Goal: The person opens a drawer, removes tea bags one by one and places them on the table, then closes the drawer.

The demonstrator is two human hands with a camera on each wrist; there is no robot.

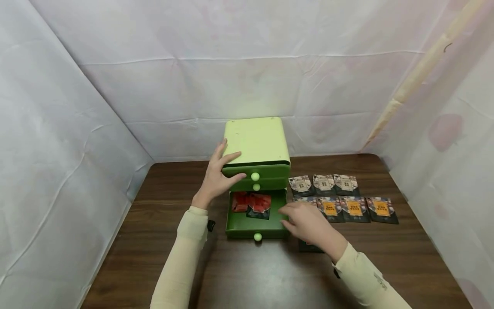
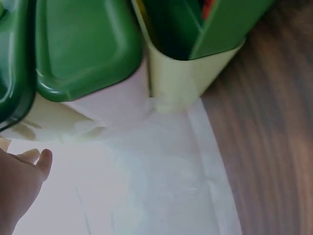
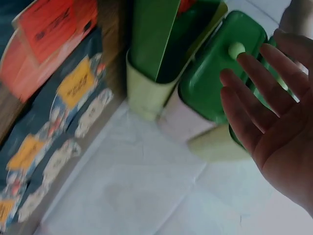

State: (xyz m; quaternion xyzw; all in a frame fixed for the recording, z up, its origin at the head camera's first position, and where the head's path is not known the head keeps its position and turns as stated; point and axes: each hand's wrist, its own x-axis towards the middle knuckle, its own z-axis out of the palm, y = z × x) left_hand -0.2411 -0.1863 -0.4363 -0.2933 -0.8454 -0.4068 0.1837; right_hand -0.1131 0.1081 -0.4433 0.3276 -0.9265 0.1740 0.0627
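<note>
A small cabinet (image 1: 256, 139) with a pale yellow-green top and green drawers stands at the middle of the table. Its bottom drawer (image 1: 247, 227) is pulled out, and two red-labelled packets (image 1: 260, 204) lie toward the back of it. My left hand (image 1: 216, 178) rests with spread fingers on the cabinet's left front corner, its thumb in front of the top drawer (image 1: 266, 171). Over the drawer's right edge hovers my right hand (image 1: 308, 221), fingers extended and holding nothing in the right wrist view. Another red-labelled packet (image 3: 54, 39) lies partly beneath it on the table.
To the right of the cabinet, three packets with pale labels (image 1: 324, 184) form a back row. In front of them is a row of several orange-labelled packets (image 1: 355, 209). White sheeting (image 1: 247, 86) hangs behind and at both sides of the dark wooden table (image 1: 154, 240).
</note>
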